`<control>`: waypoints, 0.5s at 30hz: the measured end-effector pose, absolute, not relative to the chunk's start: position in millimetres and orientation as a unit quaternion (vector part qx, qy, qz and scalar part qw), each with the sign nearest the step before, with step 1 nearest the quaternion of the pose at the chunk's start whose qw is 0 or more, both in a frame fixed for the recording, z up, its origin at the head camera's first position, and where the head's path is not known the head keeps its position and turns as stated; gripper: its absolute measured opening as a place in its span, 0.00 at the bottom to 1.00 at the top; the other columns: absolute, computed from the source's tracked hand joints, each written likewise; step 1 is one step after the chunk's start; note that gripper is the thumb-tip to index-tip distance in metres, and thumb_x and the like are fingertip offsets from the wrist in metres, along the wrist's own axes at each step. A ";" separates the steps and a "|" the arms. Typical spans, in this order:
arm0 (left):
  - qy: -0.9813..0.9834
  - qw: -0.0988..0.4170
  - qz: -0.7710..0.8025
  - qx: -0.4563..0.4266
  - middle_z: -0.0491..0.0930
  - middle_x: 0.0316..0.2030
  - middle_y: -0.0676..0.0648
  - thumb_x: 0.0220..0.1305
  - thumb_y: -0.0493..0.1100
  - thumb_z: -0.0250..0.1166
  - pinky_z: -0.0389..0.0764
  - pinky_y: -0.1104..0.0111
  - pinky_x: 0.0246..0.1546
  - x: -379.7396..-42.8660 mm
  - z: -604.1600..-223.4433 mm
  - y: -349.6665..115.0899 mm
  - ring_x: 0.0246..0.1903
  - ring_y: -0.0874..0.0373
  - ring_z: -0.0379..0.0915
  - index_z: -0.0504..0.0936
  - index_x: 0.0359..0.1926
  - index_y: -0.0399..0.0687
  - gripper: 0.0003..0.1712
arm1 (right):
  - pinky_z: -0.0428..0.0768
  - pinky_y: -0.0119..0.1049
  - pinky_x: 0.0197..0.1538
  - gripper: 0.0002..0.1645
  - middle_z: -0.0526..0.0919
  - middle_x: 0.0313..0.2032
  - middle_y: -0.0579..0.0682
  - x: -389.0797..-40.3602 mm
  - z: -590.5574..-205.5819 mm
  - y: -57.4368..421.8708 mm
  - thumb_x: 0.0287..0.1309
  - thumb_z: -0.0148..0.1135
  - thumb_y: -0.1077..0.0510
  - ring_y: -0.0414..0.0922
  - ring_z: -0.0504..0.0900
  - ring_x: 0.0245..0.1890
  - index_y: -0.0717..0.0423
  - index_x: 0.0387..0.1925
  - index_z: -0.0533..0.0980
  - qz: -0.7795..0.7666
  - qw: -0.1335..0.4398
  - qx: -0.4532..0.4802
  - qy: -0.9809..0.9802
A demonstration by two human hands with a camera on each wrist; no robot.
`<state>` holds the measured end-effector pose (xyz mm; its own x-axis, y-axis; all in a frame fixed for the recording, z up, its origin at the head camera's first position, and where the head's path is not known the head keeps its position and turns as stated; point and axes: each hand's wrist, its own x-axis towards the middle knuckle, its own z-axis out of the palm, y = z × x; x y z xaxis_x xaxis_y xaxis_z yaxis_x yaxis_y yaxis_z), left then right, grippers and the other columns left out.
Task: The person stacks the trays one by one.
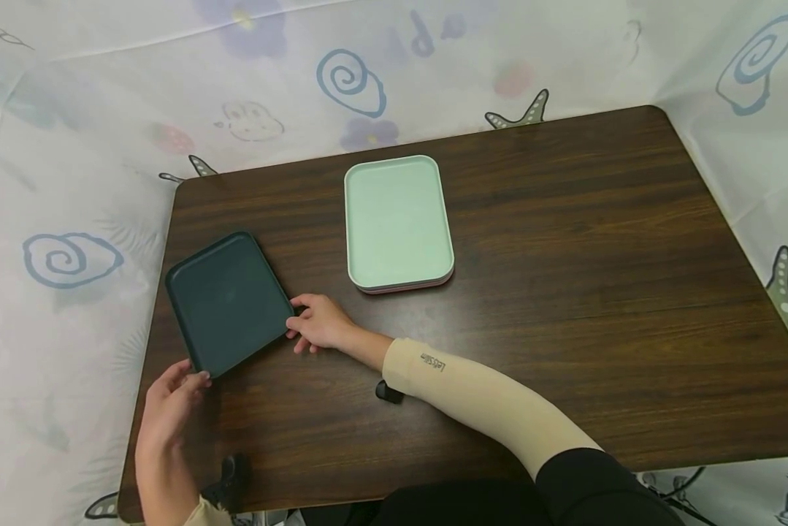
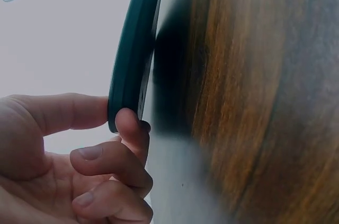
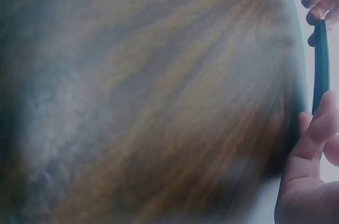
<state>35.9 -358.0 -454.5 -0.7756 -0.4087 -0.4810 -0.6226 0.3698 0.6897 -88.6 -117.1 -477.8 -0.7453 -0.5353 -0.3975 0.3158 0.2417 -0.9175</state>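
Note:
A dark green rectangular tray [image 1: 229,303] is held over the left part of the wooden table, turned at an angle. My left hand [image 1: 170,402] pinches its near left corner, thumb on top and fingers curled beneath. At the near right corner my right hand [image 1: 321,321] pinches the rim between thumb and fingers. In the left wrist view the tray [image 2: 132,49] shows edge-on, with a gap and a dark shadow between it and the table. The right wrist view catches the tray's edge [image 3: 321,70] between both hands.
A stack of trays [image 1: 400,226], pale green on top with a pinkish one below, lies at the back middle of the table [image 1: 597,277]. A small black object [image 1: 389,392] sits under the right forearm. Patterned cloth [image 1: 433,73] hangs behind the table.

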 end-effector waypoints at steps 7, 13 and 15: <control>0.819 0.099 0.470 -0.313 0.76 0.28 0.64 0.74 0.43 0.51 0.73 0.76 0.34 41.6 -450.7 -353.3 0.33 0.68 0.71 0.52 0.72 0.30 0.34 | 0.78 0.40 0.22 0.27 0.87 0.31 0.49 -89.0 -473.0 -113.3 0.68 0.59 0.60 0.47 0.85 0.21 0.57 0.66 0.68 -0.601 0.339 -0.099 0.717; 0.821 0.058 0.485 -0.294 0.76 0.28 0.62 0.74 0.41 0.52 0.71 0.75 0.30 41.5 -445.7 -347.3 0.27 0.65 0.68 0.57 0.70 0.31 0.30 | 0.79 0.43 0.24 0.27 0.87 0.32 0.50 -92.3 -465.6 -107.5 0.68 0.59 0.59 0.48 0.85 0.22 0.57 0.66 0.69 -0.597 0.314 -0.131 0.726; 0.825 0.049 0.483 -0.289 0.77 0.28 0.62 0.74 0.42 0.52 0.71 0.76 0.31 41.2 -444.0 -345.2 0.29 0.66 0.69 0.58 0.69 0.32 0.29 | 0.78 0.39 0.22 0.27 0.87 0.33 0.51 -93.1 -462.8 -105.1 0.68 0.59 0.59 0.49 0.85 0.23 0.57 0.66 0.69 -0.598 0.310 -0.138 0.726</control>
